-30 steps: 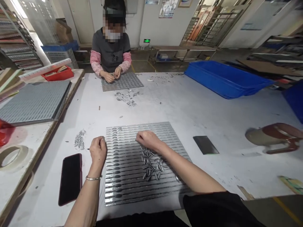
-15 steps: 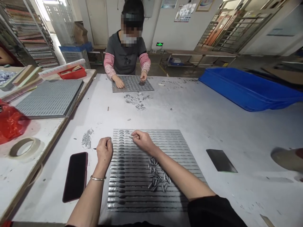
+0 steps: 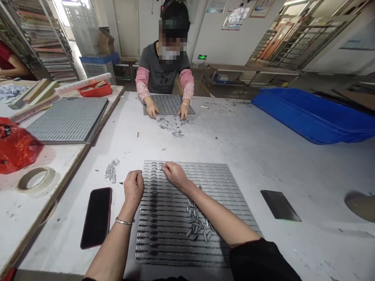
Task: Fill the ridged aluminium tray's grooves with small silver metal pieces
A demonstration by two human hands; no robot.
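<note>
A grey ribbed panel [image 3: 205, 175] lies flat before me, with a column of dark leaf-shaped pieces along its left part. My left hand [image 3: 133, 187] is closed beside the panel's upper left edge; a thin dark tip sticks out near it, and what the fingers hold is hidden. Over the panel's upper left, my right hand [image 3: 173, 172] is pinched near the top of the column, its fingertips on something too small to make out. Loose leaf-shaped pieces [image 3: 196, 226] are heaped on the panel below my right forearm.
A phone [image 3: 96, 217] and small grey pieces [image 3: 111, 171] lie left. Stacked panels [image 3: 68, 119], a tape roll [image 3: 36, 180] and a red bag [image 3: 17, 150] are further left. Right are a dark plate [image 3: 279, 205] and blue tray [image 3: 316, 113]. Opposite, a person [image 3: 165, 74] handles another panel.
The view has shifted slightly, moving most things rightward. My right hand stays pinched near the column's top. The other person's hands have come to the near edge of their panel.
</note>
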